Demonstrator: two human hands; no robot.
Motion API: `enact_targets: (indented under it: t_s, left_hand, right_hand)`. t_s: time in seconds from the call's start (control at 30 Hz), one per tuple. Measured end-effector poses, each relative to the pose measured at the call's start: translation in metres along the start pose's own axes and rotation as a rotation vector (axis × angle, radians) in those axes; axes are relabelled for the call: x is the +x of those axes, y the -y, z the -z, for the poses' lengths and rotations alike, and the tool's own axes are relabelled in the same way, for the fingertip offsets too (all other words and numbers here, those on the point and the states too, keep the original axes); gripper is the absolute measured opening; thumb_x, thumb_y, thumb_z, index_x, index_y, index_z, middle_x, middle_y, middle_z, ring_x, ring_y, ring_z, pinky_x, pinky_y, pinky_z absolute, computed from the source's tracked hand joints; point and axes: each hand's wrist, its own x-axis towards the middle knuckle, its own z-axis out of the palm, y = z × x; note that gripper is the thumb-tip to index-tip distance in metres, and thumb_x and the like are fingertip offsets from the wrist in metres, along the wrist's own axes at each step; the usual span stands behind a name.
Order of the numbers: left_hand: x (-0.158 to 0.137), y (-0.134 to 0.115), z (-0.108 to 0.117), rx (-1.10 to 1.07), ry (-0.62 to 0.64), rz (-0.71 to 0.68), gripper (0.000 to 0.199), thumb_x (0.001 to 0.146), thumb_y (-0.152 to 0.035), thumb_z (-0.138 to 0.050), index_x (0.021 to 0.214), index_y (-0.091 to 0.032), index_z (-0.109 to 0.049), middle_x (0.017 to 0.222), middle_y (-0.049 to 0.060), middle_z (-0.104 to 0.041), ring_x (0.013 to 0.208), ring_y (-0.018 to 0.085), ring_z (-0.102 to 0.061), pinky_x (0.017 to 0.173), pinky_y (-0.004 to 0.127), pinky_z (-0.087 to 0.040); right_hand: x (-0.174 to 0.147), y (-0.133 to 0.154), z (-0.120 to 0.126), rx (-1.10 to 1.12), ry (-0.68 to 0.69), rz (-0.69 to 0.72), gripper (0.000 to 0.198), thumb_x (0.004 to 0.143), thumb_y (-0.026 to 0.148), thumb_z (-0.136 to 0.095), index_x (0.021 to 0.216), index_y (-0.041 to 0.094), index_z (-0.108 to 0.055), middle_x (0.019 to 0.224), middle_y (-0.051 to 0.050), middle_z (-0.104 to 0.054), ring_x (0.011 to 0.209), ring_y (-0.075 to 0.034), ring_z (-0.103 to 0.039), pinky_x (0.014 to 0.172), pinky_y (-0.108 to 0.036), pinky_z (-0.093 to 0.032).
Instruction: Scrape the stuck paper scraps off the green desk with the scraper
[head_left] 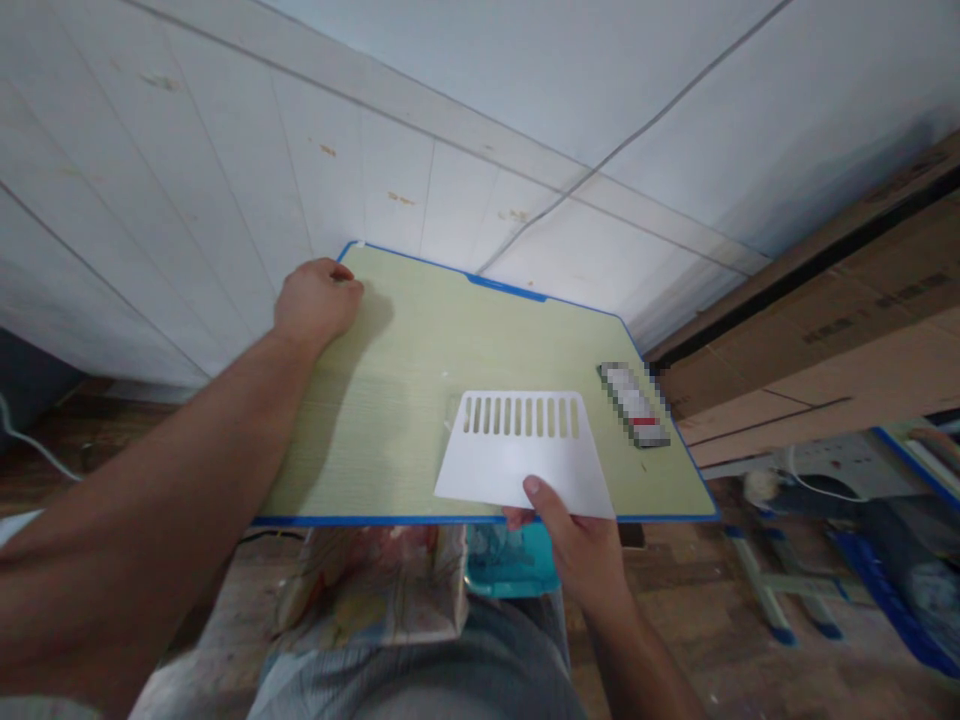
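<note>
My right hand (pixel 574 540) grips a white plastic scraper (pixel 517 468) by its near edge, thumb on top. A row of slots runs along the scraper's far side, and it is over the front right part of a pale green desktop (pixel 405 340) with blue edging. Close to the desktop's far left corner is my left hand (pixel 319 298), its fingers curled and pinched together. Whatever may be between those fingers is hidden. A small clear scrap (pixel 452 408) shows at the scraper's left side.
A blurred-out dark object (pixel 634 405) lies on the desktop's right side. White panelled wall (pixel 390 160) stands behind, with a cable (pixel 615 150) running down it. Cardboard boxes (pixel 825 330) are at the right. Below the front edge are a teal basket (pixel 517 570) and a bag (pixel 382 590).
</note>
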Motion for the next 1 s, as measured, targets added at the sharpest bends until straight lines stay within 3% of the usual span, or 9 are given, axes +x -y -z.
enact_targets:
  t_s: [0.17,0.3,0.47,0.57,0.73,0.9,1.0]
  left_hand:
    - [0.001,0.002,-0.002,-0.023,-0.013,0.006,0.05,0.117,-0.032,-0.067,0.158,-0.016,-0.089,0.17,0.019,-0.086,0.161,0.04,-0.078,0.139,0.054,-0.06]
    - [0.001,0.003,-0.003,-0.038,-0.012,0.009,0.049,0.116,-0.033,-0.067,0.157,-0.018,-0.09,0.17,0.019,-0.086,0.16,0.04,-0.078,0.139,0.056,-0.061]
    - [0.001,0.003,-0.002,-0.036,-0.014,0.004,0.049,0.117,-0.032,-0.068,0.158,-0.017,-0.09,0.171,0.019,-0.086,0.162,0.04,-0.078,0.14,0.054,-0.061]
    - [0.001,0.003,-0.001,-0.043,-0.01,0.01,0.049,0.115,-0.031,-0.069,0.158,-0.017,-0.09,0.171,0.019,-0.086,0.162,0.041,-0.078,0.14,0.055,-0.061]
    - [0.002,0.003,-0.002,-0.034,-0.003,0.017,0.051,0.114,-0.034,-0.069,0.158,-0.021,-0.091,0.171,0.017,-0.086,0.162,0.041,-0.078,0.139,0.054,-0.061]
    - [0.003,0.004,-0.003,-0.027,-0.002,-0.005,0.051,0.116,-0.034,-0.068,0.159,-0.017,-0.09,0.174,0.018,-0.085,0.163,0.039,-0.077,0.142,0.052,-0.059]
    - [0.003,0.005,-0.003,-0.03,-0.007,-0.007,0.049,0.118,-0.032,-0.068,0.159,-0.016,-0.09,0.175,0.02,-0.084,0.164,0.041,-0.077,0.142,0.055,-0.059]
  right_hand:
    - [0.014,-0.004,0.008,-0.012,-0.005,0.084,0.053,0.115,0.053,-0.09,0.069,0.029,-0.082,0.066,-0.004,-0.081,0.068,-0.029,-0.084,0.081,-0.043,-0.076]
    - [0.046,-0.011,0.013,0.013,-0.162,0.097,0.041,0.104,0.06,-0.1,0.088,0.025,-0.087,0.073,-0.006,-0.087,0.064,-0.03,-0.084,0.068,-0.044,-0.074]
    - [0.068,-0.013,-0.008,0.022,-0.169,0.088,0.049,0.101,0.068,-0.101,0.093,0.021,-0.089,0.079,-0.012,-0.092,0.066,-0.03,-0.088,0.067,-0.041,-0.073]
    - [0.066,-0.011,-0.012,0.005,-0.118,0.111,0.045,0.103,0.065,-0.098,0.09,0.022,-0.09,0.079,-0.011,-0.092,0.064,-0.029,-0.086,0.066,-0.04,-0.072]
    - [0.046,-0.006,0.008,-0.045,0.077,0.079,0.047,0.108,0.055,-0.096,0.073,0.027,-0.083,0.07,-0.007,-0.086,0.068,-0.031,-0.087,0.073,-0.043,-0.076]
    - [0.024,-0.001,0.021,-0.011,0.145,-0.003,0.052,0.111,0.056,-0.095,0.069,0.029,-0.083,0.067,-0.005,-0.083,0.066,-0.03,-0.083,0.077,-0.043,-0.074]
    - [0.023,0.0,0.024,-0.02,0.124,0.023,0.057,0.111,0.065,-0.096,0.068,0.03,-0.084,0.064,-0.004,-0.08,0.065,-0.03,-0.079,0.085,-0.047,-0.075]
